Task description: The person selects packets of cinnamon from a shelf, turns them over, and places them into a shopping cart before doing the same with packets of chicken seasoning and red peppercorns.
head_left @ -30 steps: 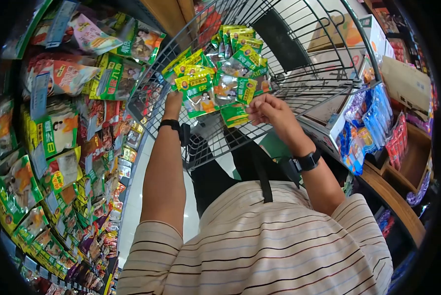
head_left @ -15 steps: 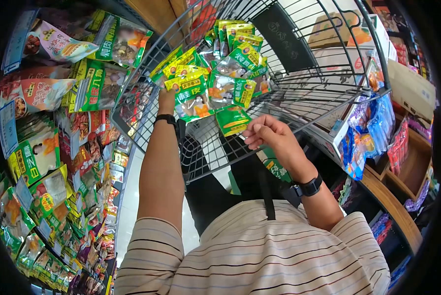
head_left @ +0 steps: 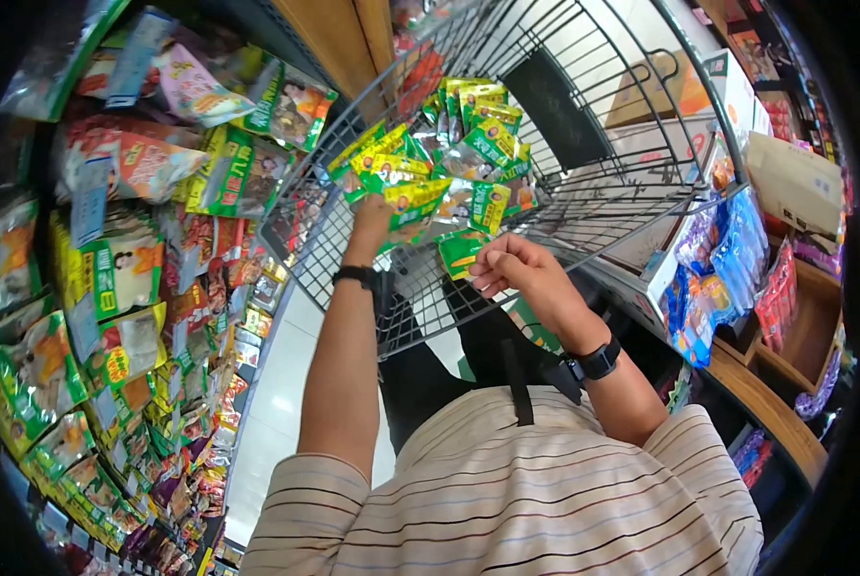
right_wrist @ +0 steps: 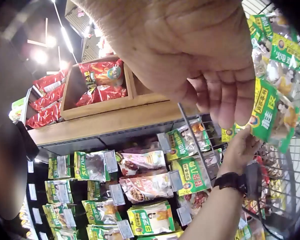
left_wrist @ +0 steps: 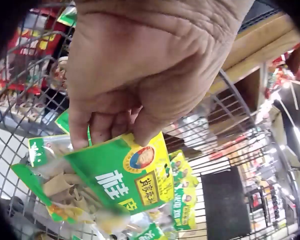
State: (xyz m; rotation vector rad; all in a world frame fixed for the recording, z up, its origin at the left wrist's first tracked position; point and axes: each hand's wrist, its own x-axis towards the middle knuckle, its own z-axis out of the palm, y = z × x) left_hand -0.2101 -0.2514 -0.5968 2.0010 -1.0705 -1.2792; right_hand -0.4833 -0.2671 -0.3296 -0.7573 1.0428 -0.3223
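Note:
In the head view the left hand (head_left: 370, 219) grips the top edge of a green and yellow packet (head_left: 416, 206) over the wire cart. The left wrist view shows thumb and fingers pinching that packet (left_wrist: 117, 175), which hangs tilted with pale strips behind its clear window. The right hand (head_left: 528, 276) is at the cart's near side with its fingers loosely bent, beside a small green packet (head_left: 461, 252); whether it touches that one is unclear. Several similar packets (head_left: 492, 139) lie in the cart. In the right wrist view the right hand (right_wrist: 190, 60) appears close to the held packet (right_wrist: 272, 112).
The cart (head_left: 632, 206) has wire sides and a dark panel (head_left: 557, 106). Shelves of hanging packets (head_left: 128, 274) line the left. To the right are cardboard boxes (head_left: 660, 91), blue packets (head_left: 737, 240) and a wooden tray (head_left: 804, 317).
The left hand has moved right, and the packet in its grip, flatter to view before, is now tilted. The right hand has withdrawn slightly toward the body since the earliest frame.

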